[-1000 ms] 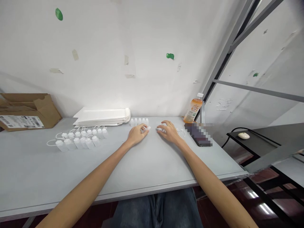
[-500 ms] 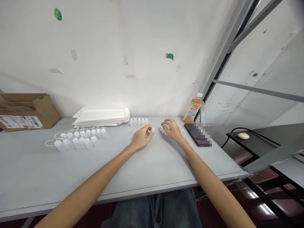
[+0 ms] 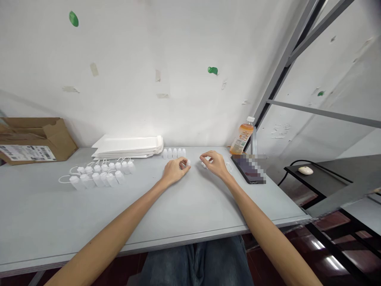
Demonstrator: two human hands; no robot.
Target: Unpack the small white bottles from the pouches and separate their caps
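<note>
My left hand (image 3: pixel 174 170) pinches a small white plastic bottle (image 3: pixel 188 163) between thumb and fingertips, just above the table. Most of that bottle's body is hidden by the fingers. To its right, my right hand (image 3: pixel 216 163) hovers at a cluster of small white pieces (image 3: pixel 205 163), partly covered by its fingers. Its thumb and index finger are bent close together; what they grip is too small to make out. Behind my left hand stands a short row of small white bottles (image 3: pixel 174 153). A white loop (image 3: pixel 229 167) lies beside my right wrist.
At left, two rows of white bottles with looped straps (image 3: pixel 97 178) stand on the grey table (image 3: pixel 190 210). Behind them lie stacked white sheets or envelopes (image 3: pixel 127 146) and an open cardboard box (image 3: pixel 35 139). An orange drink bottle (image 3: pixel 241 139) and a phone (image 3: pixel 248 169) are at right.
My left hand has shifted slightly left with the small bottle. The right hand's fingers have drawn closer together and moved slightly left over the white pieces.
</note>
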